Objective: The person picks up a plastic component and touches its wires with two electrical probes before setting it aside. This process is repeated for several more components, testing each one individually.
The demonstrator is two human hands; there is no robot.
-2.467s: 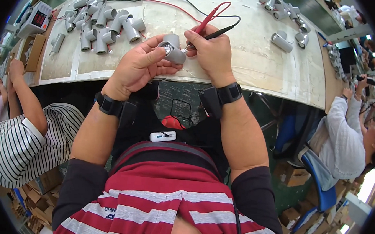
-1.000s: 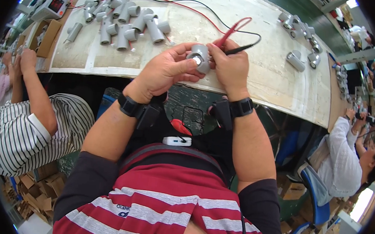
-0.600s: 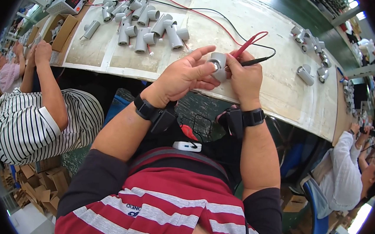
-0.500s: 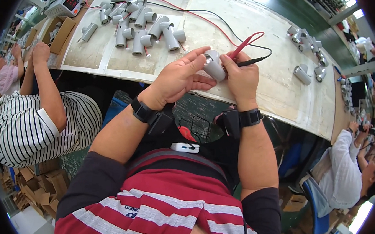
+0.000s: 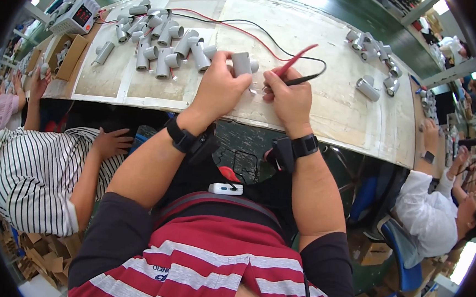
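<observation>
My left hand [image 5: 219,92] is closed around a grey cylindrical lamp fitting [image 5: 243,64], held above the near part of the table. A smaller grey cylinder sticks out of the fitting's right side, and a short pale wire end [image 5: 252,89] hangs beneath it. Just right of it, my right hand [image 5: 292,101] pinches a red test probe [image 5: 289,64] and a black test probe [image 5: 303,79] together. Their tips point toward the wire end; whether they touch it cannot be made out. Red and black leads [image 5: 260,31] run back across the table.
Several similar grey fittings [image 5: 164,63] are grouped at the far left, others [image 5: 368,88] at the right. A power supply with a lit red display [image 5: 80,16] and an open carton [image 5: 70,59] stand at the left edge. Co-workers sit left [image 5: 42,179] and right [image 5: 429,209].
My left hand has turned the fitting over and closed around it, palm now downward. My right hand has drawn apart from its body, still gripping both probes. The left co-worker has lowered one hand.
</observation>
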